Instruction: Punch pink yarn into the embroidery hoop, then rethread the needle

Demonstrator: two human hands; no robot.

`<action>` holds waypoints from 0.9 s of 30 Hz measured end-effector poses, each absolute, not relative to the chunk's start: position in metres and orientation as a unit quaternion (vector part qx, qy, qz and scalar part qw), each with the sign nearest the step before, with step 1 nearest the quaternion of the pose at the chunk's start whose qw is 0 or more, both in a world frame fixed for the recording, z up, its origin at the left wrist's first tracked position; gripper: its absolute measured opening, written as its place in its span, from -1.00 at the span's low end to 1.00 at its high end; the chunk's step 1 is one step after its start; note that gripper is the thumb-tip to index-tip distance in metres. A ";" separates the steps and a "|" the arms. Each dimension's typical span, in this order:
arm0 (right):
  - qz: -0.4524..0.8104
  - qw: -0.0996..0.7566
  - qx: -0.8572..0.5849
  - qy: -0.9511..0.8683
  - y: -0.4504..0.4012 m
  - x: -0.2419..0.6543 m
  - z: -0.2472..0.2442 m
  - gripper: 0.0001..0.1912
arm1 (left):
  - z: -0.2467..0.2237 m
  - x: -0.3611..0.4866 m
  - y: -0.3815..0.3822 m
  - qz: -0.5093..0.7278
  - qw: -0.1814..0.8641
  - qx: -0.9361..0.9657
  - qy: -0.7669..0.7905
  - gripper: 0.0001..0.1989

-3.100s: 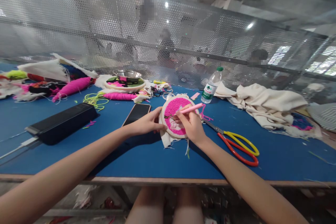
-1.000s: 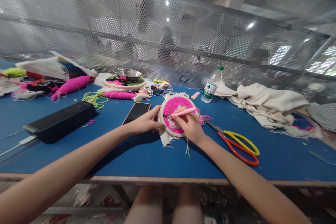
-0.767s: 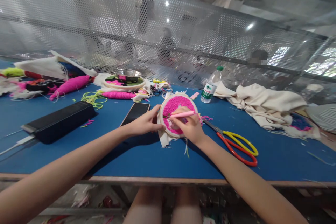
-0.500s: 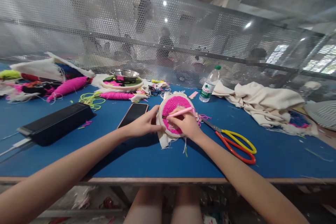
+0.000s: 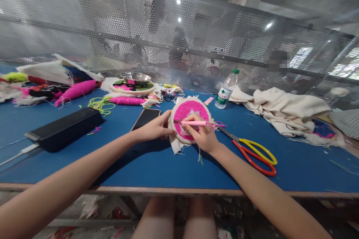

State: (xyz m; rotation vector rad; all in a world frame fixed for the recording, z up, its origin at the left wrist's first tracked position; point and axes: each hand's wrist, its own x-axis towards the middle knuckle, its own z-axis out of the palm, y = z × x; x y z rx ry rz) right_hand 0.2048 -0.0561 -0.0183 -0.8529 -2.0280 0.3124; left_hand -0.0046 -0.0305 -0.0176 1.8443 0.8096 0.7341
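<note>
A round embroidery hoop point(image 5: 191, 106) with cloth covered in bright pink loops is tilted up above the blue table. My left hand point(image 5: 159, 127) grips the hoop's left rim, thumb toward the front. In my right hand point(image 5: 204, 136) is a pink pen-like tool point(image 5: 198, 123), held in a pinch over the hoop's face. Its tip end points left, near a small dark patch in the pink. Loose white cloth point(image 5: 176, 145) hangs below the hoop. Pink yarn trails out at the hoop's right side.
Scissors point(image 5: 252, 153) with red and yellow handles lie at the right, a water bottle point(image 5: 223, 95) behind. Cream cloth point(image 5: 283, 108) is heaped at the far right. A phone point(image 5: 144, 117), a black box point(image 5: 64, 129), yarn point(image 5: 77, 91) and a second hoop point(image 5: 133, 93) are at the left.
The pink tool has swung to lie nearly level, its back end lower than before. The whole view has shifted slightly, and both hands stay at the hoop.
</note>
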 end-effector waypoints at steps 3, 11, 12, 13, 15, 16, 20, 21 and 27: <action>0.130 0.449 -0.351 -0.812 -0.057 0.206 -0.016 -0.87 | -0.018 -0.006 -0.029 0.292 0.484 0.754 0.334 -0.55; 0.152 0.451 -0.365 -0.801 -0.055 0.209 -0.017 -0.85 | -0.019 -0.006 -0.029 0.288 0.491 0.752 0.332 -0.59; 0.150 0.449 -0.368 -0.801 -0.056 0.209 -0.017 -0.85 | -0.019 -0.005 -0.029 0.288 0.492 0.750 0.335 -0.60; 0.149 0.447 -0.371 -0.800 -0.056 0.209 -0.017 -0.84 | -0.018 -0.005 -0.029 0.287 0.494 0.749 0.336 -0.61; 0.152 0.444 -0.375 -0.799 -0.056 0.209 -0.017 -0.84 | -0.019 -0.005 -0.028 0.287 0.497 0.746 0.336 -0.61; 0.154 0.443 -0.376 -0.799 -0.057 0.209 -0.017 -0.84 | -0.019 -0.005 -0.028 0.288 0.499 0.746 0.334 -0.61; 0.148 0.445 -0.373 -0.801 -0.057 0.209 -0.016 -0.83 | -0.020 -0.006 -0.028 0.291 0.505 0.746 0.324 -0.62; 0.145 0.445 -0.372 -0.802 -0.056 0.209 -0.016 -0.83 | -0.020 -0.006 -0.028 0.291 0.506 0.745 0.323 -0.62; 0.147 0.448 -0.357 -0.806 -0.056 0.209 -0.017 -0.83 | -0.021 -0.006 -0.027 0.292 0.506 0.743 0.325 -0.58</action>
